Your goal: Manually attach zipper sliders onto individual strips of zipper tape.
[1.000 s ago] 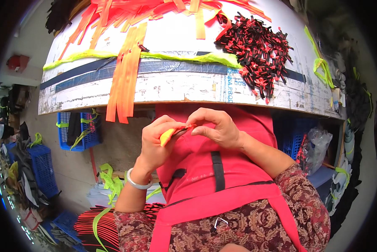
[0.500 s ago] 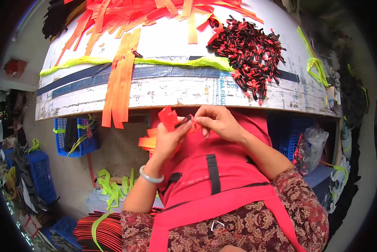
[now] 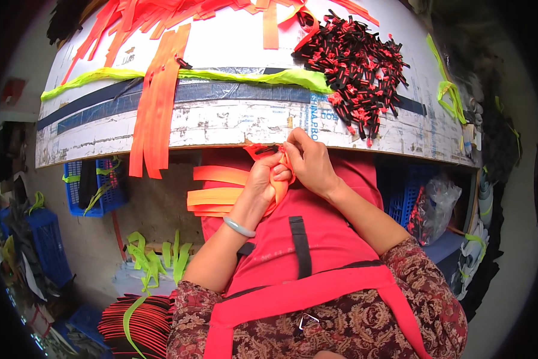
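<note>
Over the lap, at the table's front edge, my left hand (image 3: pixel 265 179) is closed around an orange zipper strip (image 3: pixel 281 190) that loops down below the fist. A small black pull (image 3: pixel 269 149) shows at its top, by the fingertips. My right hand (image 3: pixel 311 164) pinches the same strip just to the right, thumb against forefinger. The exact spot between its fingertips is hidden. More orange zipper strips (image 3: pixel 218 196) fan out left of my left wrist, across the red apron (image 3: pixel 335 230). Beyond my right hand, a heap of black and red pulls (image 3: pixel 361 75) lies on the table.
Two orange strips (image 3: pixel 155 113) hang over the front edge of the white table (image 3: pixel 233 122). A yellow-green band (image 3: pixel 251 76) crosses it, and more orange strips (image 3: pixel 179 12) lie at the back. Below stand blue baskets (image 3: pixel 95 188) and a clear plastic bag (image 3: pixel 439 203).
Both hands have moved up toward the table edge, my left hand also rightward. The strip's raised end has dropped from above my left hand, and the strips on the lap show more.
</note>
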A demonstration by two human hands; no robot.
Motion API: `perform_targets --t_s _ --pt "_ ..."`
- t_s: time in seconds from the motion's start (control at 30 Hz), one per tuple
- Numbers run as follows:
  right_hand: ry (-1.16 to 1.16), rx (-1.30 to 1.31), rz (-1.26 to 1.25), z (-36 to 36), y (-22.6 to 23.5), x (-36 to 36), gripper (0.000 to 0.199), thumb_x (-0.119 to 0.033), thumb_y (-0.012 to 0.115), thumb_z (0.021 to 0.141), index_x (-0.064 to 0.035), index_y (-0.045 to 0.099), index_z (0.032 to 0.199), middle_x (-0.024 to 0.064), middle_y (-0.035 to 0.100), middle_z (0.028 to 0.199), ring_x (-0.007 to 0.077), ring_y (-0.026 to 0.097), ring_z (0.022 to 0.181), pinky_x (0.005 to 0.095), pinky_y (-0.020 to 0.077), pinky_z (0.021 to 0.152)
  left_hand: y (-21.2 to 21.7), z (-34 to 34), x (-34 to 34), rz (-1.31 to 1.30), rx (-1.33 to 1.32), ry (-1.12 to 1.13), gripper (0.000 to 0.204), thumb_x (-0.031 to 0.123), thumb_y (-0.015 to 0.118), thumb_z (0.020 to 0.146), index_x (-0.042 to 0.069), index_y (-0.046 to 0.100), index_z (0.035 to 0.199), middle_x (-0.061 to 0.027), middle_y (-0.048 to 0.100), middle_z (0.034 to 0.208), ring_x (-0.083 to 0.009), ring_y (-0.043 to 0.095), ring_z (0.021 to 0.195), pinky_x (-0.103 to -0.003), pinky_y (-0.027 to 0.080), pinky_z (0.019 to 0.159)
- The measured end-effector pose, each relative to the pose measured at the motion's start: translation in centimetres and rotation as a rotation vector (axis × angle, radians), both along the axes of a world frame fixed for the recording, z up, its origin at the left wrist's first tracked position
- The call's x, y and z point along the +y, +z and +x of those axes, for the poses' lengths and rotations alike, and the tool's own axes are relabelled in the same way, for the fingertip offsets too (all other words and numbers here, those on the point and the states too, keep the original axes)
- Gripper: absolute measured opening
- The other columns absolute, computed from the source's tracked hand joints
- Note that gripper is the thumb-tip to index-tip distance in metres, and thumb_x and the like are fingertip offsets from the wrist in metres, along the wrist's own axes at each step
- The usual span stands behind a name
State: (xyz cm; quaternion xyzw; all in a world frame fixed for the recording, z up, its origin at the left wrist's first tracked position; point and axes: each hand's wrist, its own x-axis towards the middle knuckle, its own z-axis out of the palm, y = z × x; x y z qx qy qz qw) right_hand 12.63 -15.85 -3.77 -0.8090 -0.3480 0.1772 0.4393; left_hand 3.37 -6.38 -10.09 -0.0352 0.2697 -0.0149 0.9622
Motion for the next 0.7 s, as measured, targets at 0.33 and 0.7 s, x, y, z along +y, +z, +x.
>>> perform_targets --t_s 0.33,0.7 --pt "0.013 0.219 0.065 0.5 0.4 0.5 0.015 -0.016 0.061 0.093 -0.0020 0.057 0.093 0.0056 0.062 0.071 0.0110 0.057 0.060 0.0258 0.0438 0.052 1.1 -0.3 0.4 0.104 0.000 0.031 0.010 0.010 0.051 0.096 0.001 0.055 0.094 -0.0006 0.051 0.070 -0.0060 0.040 0.049 -0.019 0.034 0.043" --pt "0.341 0.156 0.135 -2.7 2.1 -1.4 0.019 -0.013 0.065 0.087 -0.0001 0.061 0.100 0.0150 0.065 0.083 0.0250 0.063 0.072 0.0342 0.0496 0.067 7.5 -4.0 1.9 1.311 -0.101 0.184 0.004 0.000 0.068 0.085 0.002 0.065 0.088 0.0001 0.061 0.088 -0.0076 0.054 0.076 -0.022 0.043 0.065"
